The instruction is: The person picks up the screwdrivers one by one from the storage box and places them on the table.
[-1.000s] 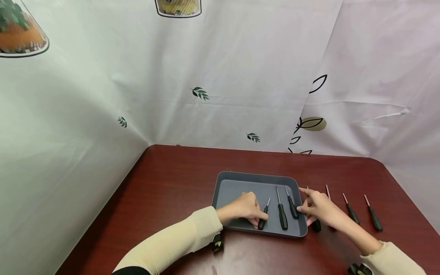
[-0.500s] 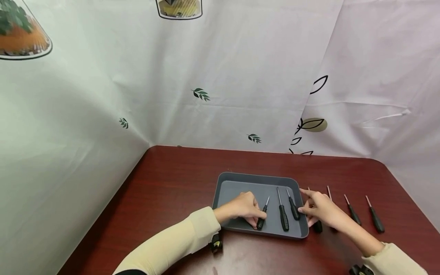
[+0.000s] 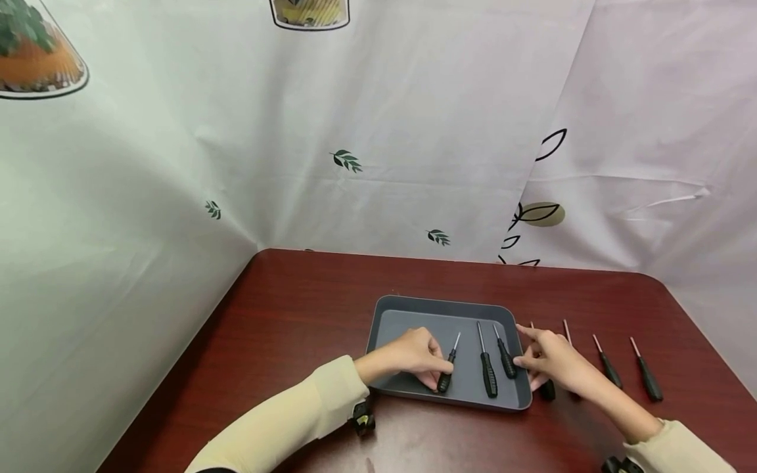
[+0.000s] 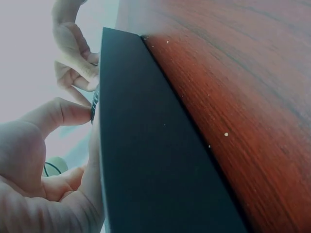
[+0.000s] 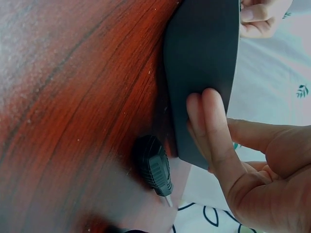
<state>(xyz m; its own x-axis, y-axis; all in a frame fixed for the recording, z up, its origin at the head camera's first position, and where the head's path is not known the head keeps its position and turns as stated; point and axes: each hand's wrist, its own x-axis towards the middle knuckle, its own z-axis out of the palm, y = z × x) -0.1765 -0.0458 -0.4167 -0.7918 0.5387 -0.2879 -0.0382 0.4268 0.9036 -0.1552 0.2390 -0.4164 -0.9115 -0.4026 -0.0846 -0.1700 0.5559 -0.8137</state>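
A grey tray (image 3: pixel 408 320) lies on the table with three black-handled screwdrivers in it. My left hand (image 3: pixel 414 358) reaches inside and pinches the handle of the leftmost screwdriver (image 3: pixel 443 383), its shaft pointing away from me. To its right lie a longer screwdriver (image 3: pixel 488 374) and another screwdriver (image 3: pixel 506 360) near the right wall. My right hand (image 3: pixel 556 358) holds the tray's right side. In the right wrist view its straight fingers (image 5: pixel 214 116) press the outer wall, thumb at the rim. The tray wall (image 4: pixel 141 126) hides most of the pinched screwdriver from the left wrist view.
Several more screwdrivers lie on the reddish-brown table (image 3: pixel 307 309) right of the tray, among them one screwdriver (image 3: pixel 609 370) and a far-right screwdriver (image 3: pixel 650 382). Another screwdriver (image 5: pixel 154 165) lies close beside the tray, partly behind my right hand in the head view. Patterned sheeting (image 3: pixel 384 197) surrounds the table.
My left hand has shifted slightly left with the pinched screwdriver, widening its gap from the long one. My right hand stays on the tray's side.
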